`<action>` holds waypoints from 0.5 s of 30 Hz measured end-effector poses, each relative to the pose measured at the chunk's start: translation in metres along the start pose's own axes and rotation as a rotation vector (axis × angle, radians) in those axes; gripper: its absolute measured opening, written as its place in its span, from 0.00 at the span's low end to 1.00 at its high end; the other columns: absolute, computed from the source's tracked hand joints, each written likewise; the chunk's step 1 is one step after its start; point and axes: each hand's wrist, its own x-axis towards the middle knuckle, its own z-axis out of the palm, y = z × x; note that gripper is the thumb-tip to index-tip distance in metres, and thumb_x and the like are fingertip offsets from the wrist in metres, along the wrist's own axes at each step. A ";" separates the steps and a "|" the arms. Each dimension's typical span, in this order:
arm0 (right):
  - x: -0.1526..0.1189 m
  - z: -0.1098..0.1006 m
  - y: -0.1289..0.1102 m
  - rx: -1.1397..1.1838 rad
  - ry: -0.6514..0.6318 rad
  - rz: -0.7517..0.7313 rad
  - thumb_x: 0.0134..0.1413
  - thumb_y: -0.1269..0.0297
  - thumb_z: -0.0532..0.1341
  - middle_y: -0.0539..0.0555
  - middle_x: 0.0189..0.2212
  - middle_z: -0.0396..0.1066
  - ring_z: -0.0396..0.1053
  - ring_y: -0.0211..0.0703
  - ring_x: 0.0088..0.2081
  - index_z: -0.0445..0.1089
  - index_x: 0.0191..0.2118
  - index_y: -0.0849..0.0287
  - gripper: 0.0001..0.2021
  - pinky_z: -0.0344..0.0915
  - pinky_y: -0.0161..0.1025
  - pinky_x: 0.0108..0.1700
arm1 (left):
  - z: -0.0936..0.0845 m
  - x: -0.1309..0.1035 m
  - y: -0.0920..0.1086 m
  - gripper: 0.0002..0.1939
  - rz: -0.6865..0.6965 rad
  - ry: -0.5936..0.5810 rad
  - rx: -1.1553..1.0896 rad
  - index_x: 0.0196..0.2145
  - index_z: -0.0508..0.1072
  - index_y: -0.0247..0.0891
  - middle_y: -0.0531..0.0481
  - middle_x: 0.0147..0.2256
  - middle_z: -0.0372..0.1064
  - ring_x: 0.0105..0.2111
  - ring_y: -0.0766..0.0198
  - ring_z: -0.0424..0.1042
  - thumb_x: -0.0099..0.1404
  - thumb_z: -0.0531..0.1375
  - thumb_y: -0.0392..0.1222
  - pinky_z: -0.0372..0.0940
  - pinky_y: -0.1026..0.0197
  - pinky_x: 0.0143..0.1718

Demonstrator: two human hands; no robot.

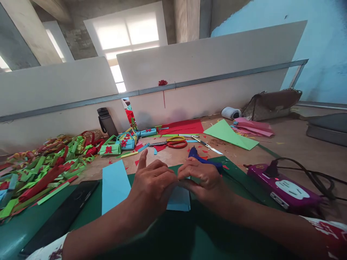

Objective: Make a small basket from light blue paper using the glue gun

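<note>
My left hand (151, 184) and my right hand (202, 178) meet above the green mat, fingertips close together. Both are closed on a folded light blue paper (179, 203), whose lower part shows beneath them; its upper edge is hidden behind my fingers. One finger of the left hand points up, away from the paper. To the left of that hand lies a flat light blue paper strip (115, 184). A blue glue gun (200, 157) rests just beyond the right hand.
Scissors (173, 142) and a box cutter (207, 145) lie farther back among paper scraps. Small paper bags (126, 141) and a bottle (106, 122) stand at the left back. A phone (63, 213) is at the left, a purple power strip (284, 187) with cables at the right.
</note>
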 end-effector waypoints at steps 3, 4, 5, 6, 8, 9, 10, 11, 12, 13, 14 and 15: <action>0.001 -0.001 -0.003 0.004 -0.004 0.017 0.52 0.75 0.59 0.46 0.24 0.70 0.68 0.34 0.28 0.66 0.26 0.58 0.08 0.61 0.39 0.43 | 0.000 0.000 0.000 0.12 0.008 0.024 0.012 0.23 0.70 0.38 0.57 0.23 0.71 0.28 0.68 0.69 0.64 0.54 0.33 0.29 0.43 0.61; 0.002 -0.002 -0.004 0.007 -0.008 0.020 0.52 0.76 0.58 0.46 0.24 0.70 0.67 0.34 0.28 0.66 0.26 0.58 0.08 0.60 0.39 0.43 | 0.000 0.001 0.000 0.12 0.009 0.030 0.012 0.23 0.70 0.38 0.56 0.23 0.71 0.28 0.69 0.69 0.64 0.54 0.33 0.29 0.43 0.61; 0.002 -0.003 -0.005 0.007 -0.013 0.024 0.53 0.76 0.58 0.46 0.24 0.69 0.67 0.34 0.28 0.65 0.26 0.58 0.08 0.60 0.39 0.43 | 0.001 0.001 -0.001 0.13 0.009 0.032 0.013 0.23 0.70 0.37 0.56 0.23 0.71 0.29 0.69 0.69 0.64 0.54 0.33 0.28 0.43 0.61; 0.003 -0.003 -0.005 0.005 -0.019 0.031 0.53 0.76 0.58 0.46 0.24 0.69 0.67 0.33 0.28 0.65 0.25 0.58 0.08 0.60 0.39 0.43 | 0.001 0.001 -0.001 0.13 0.007 0.029 0.013 0.23 0.69 0.37 0.56 0.23 0.71 0.29 0.69 0.68 0.64 0.54 0.33 0.28 0.43 0.61; 0.003 -0.004 -0.006 -0.007 -0.021 0.049 0.52 0.76 0.58 0.45 0.24 0.69 0.66 0.34 0.27 0.65 0.25 0.58 0.08 0.60 0.39 0.43 | 0.001 0.001 -0.002 0.13 0.002 0.019 0.010 0.23 0.69 0.38 0.57 0.23 0.70 0.29 0.69 0.68 0.64 0.53 0.33 0.28 0.43 0.61; 0.003 -0.005 -0.006 -0.015 -0.017 0.062 0.52 0.75 0.59 0.45 0.23 0.68 0.66 0.34 0.26 0.64 0.25 0.58 0.08 0.60 0.39 0.42 | 0.001 0.001 -0.003 0.13 0.000 0.011 0.006 0.23 0.69 0.38 0.57 0.23 0.70 0.29 0.68 0.68 0.64 0.53 0.33 0.28 0.43 0.61; 0.003 -0.005 -0.006 -0.023 -0.010 0.072 0.51 0.74 0.60 0.45 0.23 0.68 0.65 0.34 0.26 0.64 0.25 0.58 0.08 0.60 0.39 0.42 | 0.001 0.001 -0.004 0.13 -0.003 0.005 0.003 0.23 0.69 0.38 0.57 0.23 0.70 0.29 0.68 0.68 0.65 0.53 0.34 0.28 0.43 0.61; 0.003 -0.005 -0.006 -0.031 -0.008 0.078 0.51 0.74 0.60 0.45 0.23 0.68 0.65 0.34 0.26 0.64 0.25 0.57 0.08 0.60 0.39 0.42 | 0.001 0.001 -0.005 0.13 -0.007 -0.002 0.000 0.23 0.69 0.39 0.57 0.23 0.70 0.29 0.68 0.68 0.65 0.53 0.34 0.28 0.43 0.61; 0.002 -0.005 -0.005 -0.038 -0.009 0.077 0.51 0.74 0.60 0.45 0.23 0.68 0.65 0.34 0.26 0.64 0.25 0.57 0.08 0.60 0.40 0.42 | 0.002 0.001 -0.006 0.12 -0.009 -0.008 -0.002 0.24 0.69 0.39 0.57 0.23 0.71 0.29 0.68 0.68 0.65 0.53 0.34 0.29 0.43 0.61; 0.002 -0.004 -0.005 -0.046 -0.013 0.069 0.52 0.74 0.59 0.46 0.23 0.69 0.66 0.35 0.27 0.65 0.25 0.57 0.08 0.59 0.40 0.44 | 0.002 0.001 -0.007 0.12 -0.010 -0.013 -0.004 0.24 0.70 0.40 0.57 0.24 0.71 0.30 0.67 0.68 0.65 0.53 0.34 0.30 0.43 0.61; 0.002 -0.004 -0.005 -0.055 -0.023 0.054 0.52 0.74 0.59 0.46 0.24 0.69 0.66 0.35 0.28 0.65 0.26 0.58 0.07 0.58 0.41 0.45 | 0.002 0.001 -0.008 0.11 -0.011 -0.014 -0.004 0.25 0.70 0.40 0.57 0.24 0.71 0.30 0.67 0.68 0.65 0.54 0.34 0.32 0.43 0.61; 0.001 -0.004 -0.004 -0.063 -0.035 0.039 0.53 0.74 0.58 0.47 0.24 0.70 0.66 0.35 0.29 0.65 0.26 0.58 0.07 0.58 0.42 0.47 | 0.003 0.001 -0.008 0.11 -0.012 -0.015 -0.004 0.26 0.70 0.40 0.57 0.24 0.71 0.30 0.67 0.68 0.64 0.54 0.34 0.33 0.44 0.61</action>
